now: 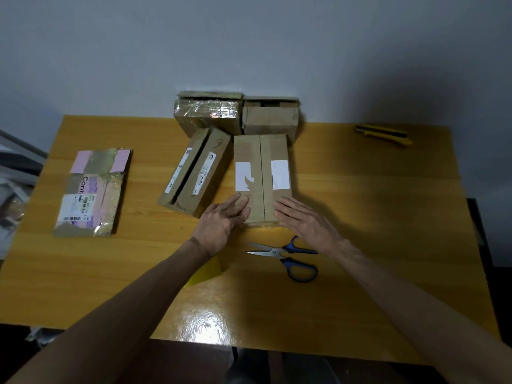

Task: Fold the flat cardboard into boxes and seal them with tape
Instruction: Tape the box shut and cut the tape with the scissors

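A folded brown cardboard box point(261, 173) with white labels and its top flaps closed lies in the middle of the table. My left hand point(221, 218) lies with straight fingers against its near left corner. At the near right corner my right hand point(303, 221) rests flat, fingers straight. Left of this box sits a second box point(198, 171) whose top flaps gape along the seam. A flattened cardboard piece point(92, 192) with pink patches and shiny tape lies at the table's left. A yellow piece of tape or paper point(206, 271) shows under my left forearm.
Blue-handled scissors point(289, 257) lie open just in front of the box. A yellow utility knife point(383, 134) lies at the far right of the wooden table point(388, 217). Two more boxes, one taped point(209, 112) and one plain point(270, 116), stand against the wall.
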